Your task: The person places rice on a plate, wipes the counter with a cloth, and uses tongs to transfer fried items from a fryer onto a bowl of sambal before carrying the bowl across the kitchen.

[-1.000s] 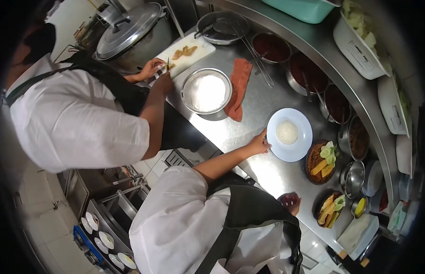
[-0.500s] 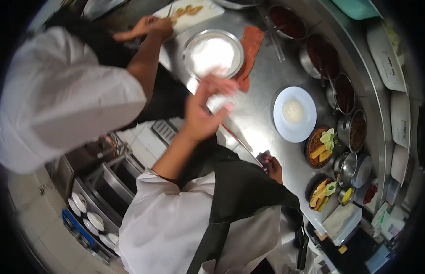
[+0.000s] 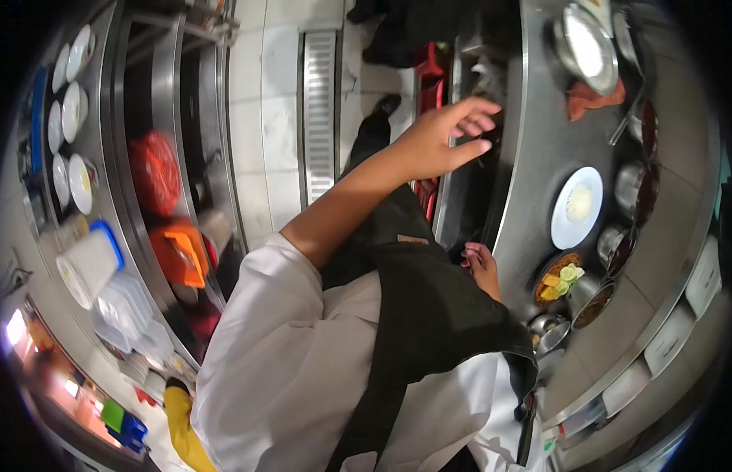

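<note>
My left hand (image 3: pixel 452 140) is raised over the gap in front of the steel counter (image 3: pixel 514 157). Its fingers are loosely bent and apart, with nothing in them. My right hand (image 3: pixel 484 271) is low beside my dark apron (image 3: pixel 429 315), near the counter's front edge. Its fingers curl inward, and whatever they may hold is hidden. To the right of both hands, a white plate (image 3: pixel 561 224) carries a round pale mound (image 3: pixel 579 203). Closer to my right hand is a dark bowl of food (image 3: pixel 553 283) topped with yellow pieces and pale green slices.
A metal bowl of white contents (image 3: pixel 590 51) stands beside an orange cloth (image 3: pixel 594 100). Several metal pots (image 3: pixel 632 189) line the counter's back. To the left are a shelf with white bowls (image 3: pixel 76 114), a red bag (image 3: pixel 155 173) and an orange container (image 3: pixel 179 252). A floor grate (image 3: pixel 320 118) runs between.
My view has swung left, bringing the floor and left shelves in. My left hand has gone from near the metal bowl to over the counter's front side. The co-worker's arms have left view.
</note>
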Demonstrator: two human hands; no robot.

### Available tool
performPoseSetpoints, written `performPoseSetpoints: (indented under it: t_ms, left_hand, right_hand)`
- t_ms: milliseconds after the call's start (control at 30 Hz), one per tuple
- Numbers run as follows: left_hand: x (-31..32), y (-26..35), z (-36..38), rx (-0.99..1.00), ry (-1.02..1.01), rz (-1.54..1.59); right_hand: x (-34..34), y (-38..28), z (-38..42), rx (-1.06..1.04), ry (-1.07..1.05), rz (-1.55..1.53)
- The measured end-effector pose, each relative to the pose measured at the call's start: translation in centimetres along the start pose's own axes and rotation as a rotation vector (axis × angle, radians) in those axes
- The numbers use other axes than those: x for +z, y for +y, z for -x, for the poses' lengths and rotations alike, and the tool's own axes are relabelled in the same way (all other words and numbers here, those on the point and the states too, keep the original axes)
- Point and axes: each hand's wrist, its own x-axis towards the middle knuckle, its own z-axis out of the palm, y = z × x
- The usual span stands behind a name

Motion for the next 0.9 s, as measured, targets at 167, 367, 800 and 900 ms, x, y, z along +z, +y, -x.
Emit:
performPoseSetpoints:
  t_ms: [167,367,800,900]
  left_hand:
    - [-1.8,-20.7,15.6,-0.849,-0.665,-0.95]
    - [-5.9,-25.6,21.5,-0.938,-0.391,-0.718]
    - [-7.4,-28.3,25.2,-1.226,-0.156,-0.739]
    - [-7.4,-27.9,24.8,-1.257,-0.222,-0.78]
  right_hand:
    - [4.4,5.7,-2.6,-0.082,-0.257,0.276]
    - [6.7,5.1,-11.0,0.366,-0.188,-0.099]
    - [0.5,4.3,-37.6,0.31,0.706,-1.565]
    - [-0.5,7.6,-39.7,0.162,0.634,-1.508]
